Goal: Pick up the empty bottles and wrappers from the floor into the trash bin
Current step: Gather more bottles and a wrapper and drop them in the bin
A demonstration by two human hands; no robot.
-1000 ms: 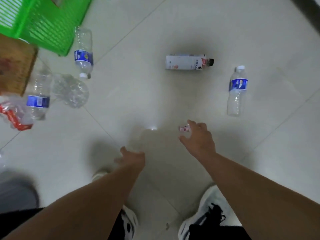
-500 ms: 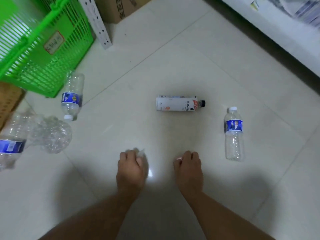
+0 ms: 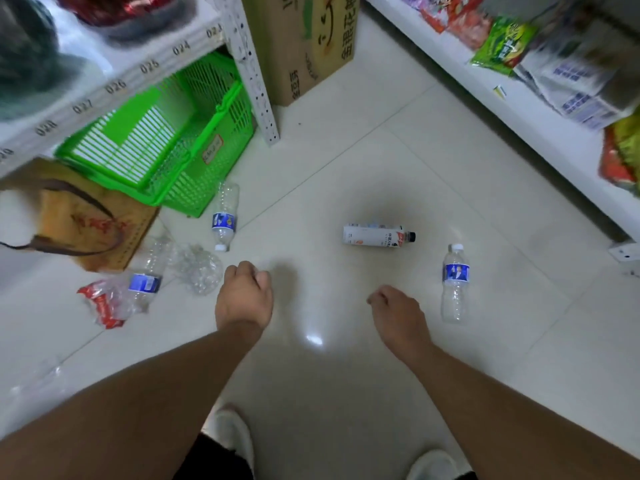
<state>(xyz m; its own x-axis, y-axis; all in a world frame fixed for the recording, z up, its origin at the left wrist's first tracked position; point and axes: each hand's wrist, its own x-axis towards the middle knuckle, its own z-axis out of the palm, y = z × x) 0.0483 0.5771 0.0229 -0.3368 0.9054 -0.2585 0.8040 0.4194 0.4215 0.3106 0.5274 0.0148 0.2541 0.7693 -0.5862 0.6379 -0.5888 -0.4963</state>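
- Pale glossy floor tiles (image 3: 346, 161) ran between white shelving on both sides, and compared with a moment before I was seeing much more of the aisle, so the view had lifted away from the ground.
- Far left lay a red-and-clear crumpled plastic wrapper (image 3: 100, 303), touching a clear blue-labelled water bottle (image 3: 147, 275) on its side, with a brown paper bag (image 3: 83, 220) just behind them.
- Beside that bottle sat a crushed clear plastic bottle (image 3: 199, 270), and near it a second clear blue-labelled bottle (image 3: 225, 216) lay against the green slatted plastic basket (image 3: 166, 140).
- My left hand (image 3: 244, 296) hung curled into a fist; a second ago it was reaching for the floor, and half a second ago something pale showed in it. Now I could not tell whether it gripped anything.
- My right hand (image 3: 398, 315) was likewise curled, knuckles up; the small pink-and-white wrapper it had been reaching for no longer showed on the tiles, so I judged it was tucked inside, though that was hidden.
- Ahead lay a white carton-style bottle with a black cap (image 3: 377, 235), and right of my hand a third clear blue-labelled bottle (image 3: 455, 282), both untouched.
- No trash bin was in view, so I judged the small scraps were collected and most bottles remained.
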